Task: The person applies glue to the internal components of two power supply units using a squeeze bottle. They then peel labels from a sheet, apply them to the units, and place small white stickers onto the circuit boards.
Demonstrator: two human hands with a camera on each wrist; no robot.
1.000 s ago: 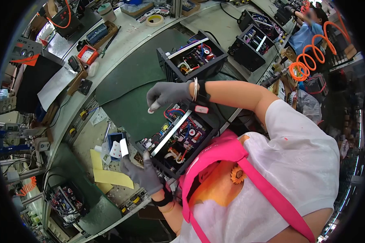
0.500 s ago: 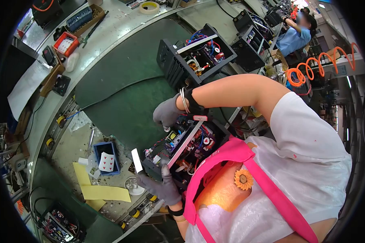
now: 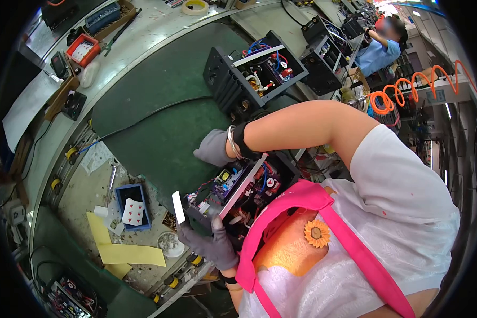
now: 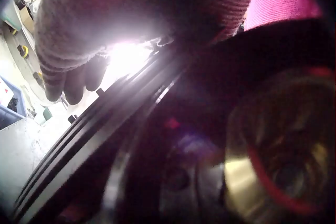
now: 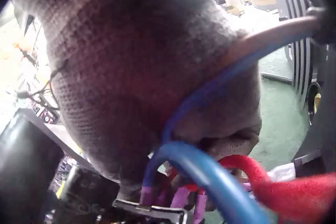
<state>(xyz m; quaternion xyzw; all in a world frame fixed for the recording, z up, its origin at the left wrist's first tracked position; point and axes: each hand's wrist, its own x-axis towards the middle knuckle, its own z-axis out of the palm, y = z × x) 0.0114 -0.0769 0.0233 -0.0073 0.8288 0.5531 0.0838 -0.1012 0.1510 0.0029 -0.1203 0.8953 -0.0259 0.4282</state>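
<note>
An open-topped black power unit [image 3: 237, 188], with circuit boards and coloured wires inside, stands against the person's body. At its near-left end the gloved left hand [image 3: 209, 245] has its thumb over the frame edge and its fingers outside the ribbed panel [image 4: 79, 148]. A white paper strip [image 3: 178, 207] sticks up from the left fingers. The gloved right hand [image 3: 214, 148] is bent down at the unit's far side, fingers curled. In the right wrist view blue wire [image 5: 210, 179] and red wire [image 5: 273, 187] cross in front of the right hand; its fingertips are hidden.
A second open unit [image 3: 255, 74] stands beyond the right arm on the green mat [image 3: 148, 106]. Left of the hands are a blue bin [image 3: 118, 204] with a card of red triangles, yellow paper [image 3: 132, 254] and a round white dish [image 3: 170, 245]. A black cable [image 3: 159, 110] crosses the mat.
The right hand has gone from above the mat, pinching a small white piece, down to the unit's far side; that piece is now out of sight. The left hand stays at the panel.
</note>
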